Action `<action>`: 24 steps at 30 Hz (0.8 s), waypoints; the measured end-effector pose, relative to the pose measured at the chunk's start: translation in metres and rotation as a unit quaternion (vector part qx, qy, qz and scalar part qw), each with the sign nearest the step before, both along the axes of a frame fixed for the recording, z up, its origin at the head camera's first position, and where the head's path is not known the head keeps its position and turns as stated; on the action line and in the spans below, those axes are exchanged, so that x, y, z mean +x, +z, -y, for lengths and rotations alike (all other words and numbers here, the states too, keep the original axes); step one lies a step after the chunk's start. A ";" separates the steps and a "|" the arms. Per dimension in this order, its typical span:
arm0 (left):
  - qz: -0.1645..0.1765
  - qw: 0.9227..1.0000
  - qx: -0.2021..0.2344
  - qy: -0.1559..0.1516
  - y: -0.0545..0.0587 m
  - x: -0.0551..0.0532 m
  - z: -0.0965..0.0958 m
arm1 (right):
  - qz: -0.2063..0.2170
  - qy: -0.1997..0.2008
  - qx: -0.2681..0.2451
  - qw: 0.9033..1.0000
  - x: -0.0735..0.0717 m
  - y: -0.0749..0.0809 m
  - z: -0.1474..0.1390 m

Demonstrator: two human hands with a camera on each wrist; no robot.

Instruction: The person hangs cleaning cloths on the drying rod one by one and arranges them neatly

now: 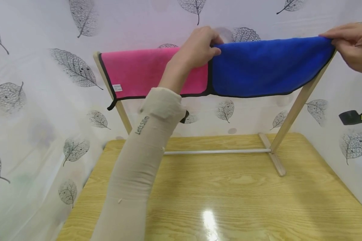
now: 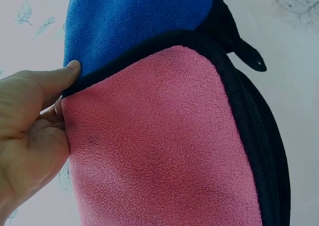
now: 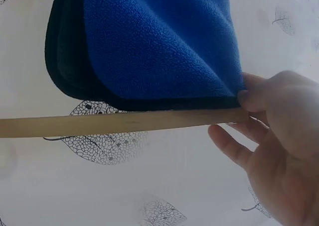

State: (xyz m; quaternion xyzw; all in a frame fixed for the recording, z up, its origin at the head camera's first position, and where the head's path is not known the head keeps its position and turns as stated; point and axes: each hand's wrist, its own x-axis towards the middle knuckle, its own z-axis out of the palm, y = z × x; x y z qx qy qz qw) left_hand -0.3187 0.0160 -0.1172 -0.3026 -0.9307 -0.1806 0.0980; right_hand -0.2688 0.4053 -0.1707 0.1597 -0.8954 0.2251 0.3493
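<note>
A blue towel [image 1: 268,67] with black edging hangs folded over the top of a wooden rack [image 1: 295,107]. Beside it on the left hangs a pink towel [image 1: 147,73], also black-edged, with a small white label. My left hand [image 1: 200,47] pinches the blue towel's upper left corner, where the two towels meet; in the left wrist view its thumb lies on the blue cloth. At the far end, my right hand [image 1: 354,47] pinches the blue towel's upper right corner near the top of the post, as the right wrist view shows. The rack's top bar is hidden under the cloth.
The rack stands on a wood-grain table [image 1: 229,190], with a white lower bar [image 1: 217,152] and a wooden foot [image 1: 273,155] at the right. Leaf-patterned white sheeting [image 1: 33,134] surrounds the table. A black hanging loop [image 1: 111,105] dangles at the pink towel's lower left.
</note>
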 end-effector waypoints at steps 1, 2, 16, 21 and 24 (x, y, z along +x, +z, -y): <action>-0.001 1.000 -0.001 -0.001 0.000 0.000 0.000 | -0.006 0.006 -0.002 1.000 -0.001 0.000 -0.001; -0.001 1.000 0.000 -0.001 0.000 -0.001 0.000 | -0.014 0.012 -0.005 1.000 -0.001 0.000 -0.001; -0.002 1.000 -0.002 -0.003 0.000 0.000 -0.001 | -0.057 0.009 -0.014 0.998 -0.002 -0.005 0.003; 0.011 1.000 0.014 0.003 0.001 0.001 0.000 | -0.080 0.042 -0.035 0.995 -0.006 -0.003 0.002; 0.014 1.000 0.015 0.002 0.001 0.000 0.000 | -0.086 0.046 -0.044 0.994 -0.009 -0.006 0.002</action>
